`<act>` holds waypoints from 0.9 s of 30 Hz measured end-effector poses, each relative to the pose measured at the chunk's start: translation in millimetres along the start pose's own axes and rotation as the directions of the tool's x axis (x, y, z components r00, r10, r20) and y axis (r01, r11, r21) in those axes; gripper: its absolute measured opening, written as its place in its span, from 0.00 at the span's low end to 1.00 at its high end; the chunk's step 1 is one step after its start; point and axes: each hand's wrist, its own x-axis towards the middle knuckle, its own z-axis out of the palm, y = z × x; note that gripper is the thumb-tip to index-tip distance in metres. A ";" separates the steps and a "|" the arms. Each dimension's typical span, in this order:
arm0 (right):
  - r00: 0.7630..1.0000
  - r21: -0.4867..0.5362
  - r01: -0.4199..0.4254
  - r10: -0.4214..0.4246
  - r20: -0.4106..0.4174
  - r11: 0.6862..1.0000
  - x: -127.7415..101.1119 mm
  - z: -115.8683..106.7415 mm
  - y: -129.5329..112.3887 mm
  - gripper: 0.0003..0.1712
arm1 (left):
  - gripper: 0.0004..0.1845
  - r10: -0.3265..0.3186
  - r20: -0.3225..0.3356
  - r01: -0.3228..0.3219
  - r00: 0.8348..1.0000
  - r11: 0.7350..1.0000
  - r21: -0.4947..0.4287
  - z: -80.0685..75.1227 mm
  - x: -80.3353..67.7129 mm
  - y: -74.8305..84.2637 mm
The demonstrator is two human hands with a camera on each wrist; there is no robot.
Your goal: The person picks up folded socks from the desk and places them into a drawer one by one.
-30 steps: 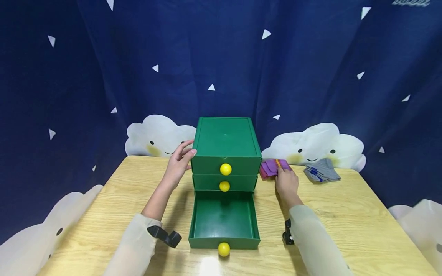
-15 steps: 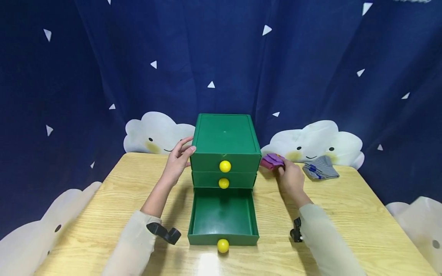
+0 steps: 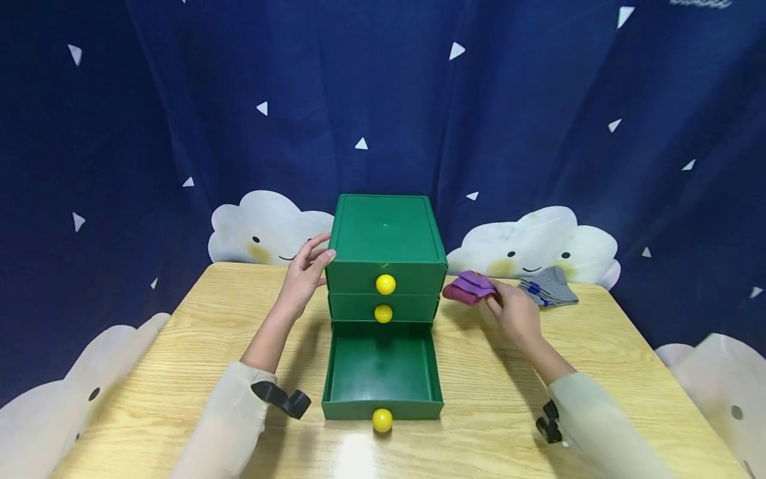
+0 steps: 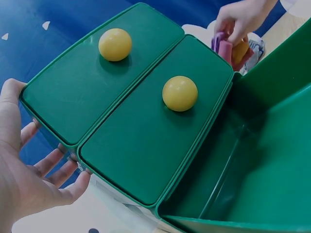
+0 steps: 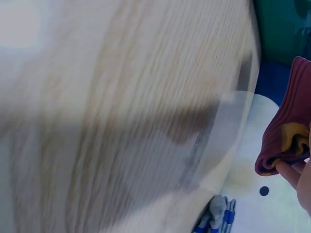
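A small green drawer cabinet point(image 3: 387, 229) stands on the table with its bottom drawer point(image 3: 383, 409) pulled out and bare inside. My left hand point(image 3: 304, 276) rests against the cabinet's left side, thumb at the upper front edge, fingers spread rather than curled round it. To the right of the cabinet, my right hand point(image 3: 517, 313) pinches a folded pair of socks point(image 3: 469, 287), purple and maroon with a mustard patch. In the right wrist view these socks point(image 5: 296, 107) hang above the table, and only part of the hand shows.
Folded grey socks point(image 3: 549, 287) with blue stripes lie at the back right of the wooden table point(image 3: 604, 372). Yellow ball knobs, such as the top one point(image 3: 385, 285), stick out from the drawers. A dark blue curtain point(image 3: 383, 93) hangs behind.
My right hand has lifted the purple and maroon socks off the table and turned, its wrist swinging to the right. The left hand keeps its place on the cabinet.
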 end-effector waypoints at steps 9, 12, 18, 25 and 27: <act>0.991 0.025 0.133 -0.132 -0.029 0.991 -18.7 -24.3 -10.3 0.17 | 0.27 -0.020 0.007 0.020 1.000 1.000 -0.002 0.8 -2.1 2.4; 0.983 0.030 0.179 -0.178 -0.049 0.983 -23.7 -32.4 -14.4 0.17 | 0.27 -0.020 0.007 0.020 1.000 1.000 -0.002 1.1 -2.5 3.4; 0.962 0.052 0.257 -0.250 -0.111 0.965 -35.5 -44.5 -23.6 0.19 | 0.28 -0.028 -0.002 0.028 1.000 1.000 -0.008 0.9 -1.9 3.2; 0.909 0.058 0.388 -0.372 -0.189 0.920 -47.2 -56.3 -32.8 0.20 | 0.28 -0.028 -0.006 0.028 1.000 0.999 -0.018 1.6 -2.1 4.8; 0.895 0.061 0.416 -0.396 -0.205 0.908 -49.8 -59.4 -35.6 0.18 | 0.28 -0.029 -0.007 0.029 1.000 0.999 -0.015 1.8 -1.8 5.2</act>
